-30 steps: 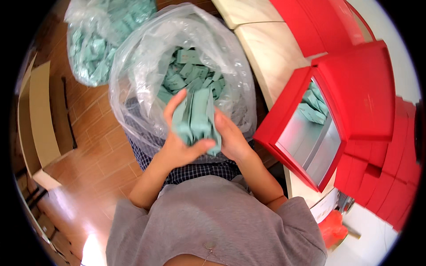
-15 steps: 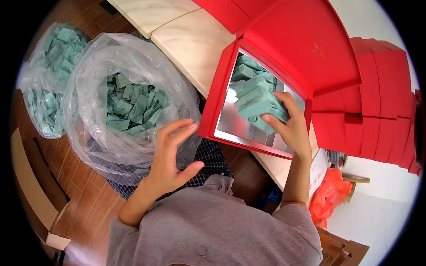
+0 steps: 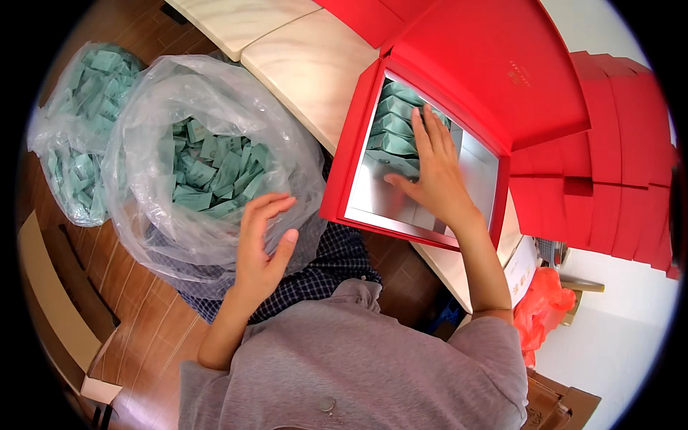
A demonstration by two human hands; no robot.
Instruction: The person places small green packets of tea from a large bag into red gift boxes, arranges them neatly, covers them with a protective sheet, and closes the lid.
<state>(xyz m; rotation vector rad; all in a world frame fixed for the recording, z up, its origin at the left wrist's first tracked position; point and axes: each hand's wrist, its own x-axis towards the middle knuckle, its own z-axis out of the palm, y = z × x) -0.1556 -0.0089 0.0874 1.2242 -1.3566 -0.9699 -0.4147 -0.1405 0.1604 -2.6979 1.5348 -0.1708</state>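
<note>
Several green packets (image 3: 394, 125) lie in a row along the far left part of our open red box (image 3: 350, 143), and we judge the step in hand to be settling them in place. Our right hand (image 3: 441, 175) is open over the row, fingers stretched along its right side, thumb out near its closest end; whether it presses on them we cannot tell. Our left hand (image 3: 259, 247) is empty, fingers loosely bent, between the box and the clear bag (image 3: 287, 118).

The next move, as we see it, calls for lifting the right hand clear without dragging the end packet askew, and for the left to reach the loose green packets (image 3: 215, 172) in the bag.

For room, we have bare metal lining (image 3: 387, 199) at the near end of the box and along its right. The raised lid (image 3: 494, 79) bounds the right side, with stacked red boxes (image 3: 609, 161) beyond. The bag's mouth gapes widely, though its slack film could catch our fingers.
</note>
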